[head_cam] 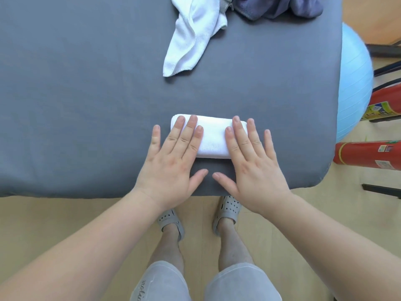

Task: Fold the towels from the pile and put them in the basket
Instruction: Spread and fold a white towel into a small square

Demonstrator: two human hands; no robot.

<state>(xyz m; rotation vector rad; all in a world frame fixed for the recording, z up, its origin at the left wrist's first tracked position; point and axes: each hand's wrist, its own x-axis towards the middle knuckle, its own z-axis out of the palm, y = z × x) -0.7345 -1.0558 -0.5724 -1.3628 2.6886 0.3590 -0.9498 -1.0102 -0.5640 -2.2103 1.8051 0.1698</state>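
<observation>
folded white towel (211, 137) lies flat near the front edge of the grey padded table (76, 105), a compact rectangle with its long side running left to right; left hand (173, 161) spread wide, palm down, fingers splayed, the middle three fingertips resting on the towel's left end, little finger and thumb on the table cover; right hand (251, 166) likewise flat and wide, index and middle fingers over the towel's right end, the outer fingers beyond its edge on the cover; neither hand grips anything; thumbs point toward each other below the towel, apart, not touching; unfolded white towel (193, 35) lies crumpled at the far side of the table, well apart from the folded one; dark purple-grey towel (280, 6) bunched just beside it at the top edge of view, partly cut off; light blue exercise ball (353, 83) sits past the table's right edge; two red fire extinguishers (366, 155) lie on the floor near it; grey perforated clogs (227, 210) visible on the wood floor under the table edge
</observation>
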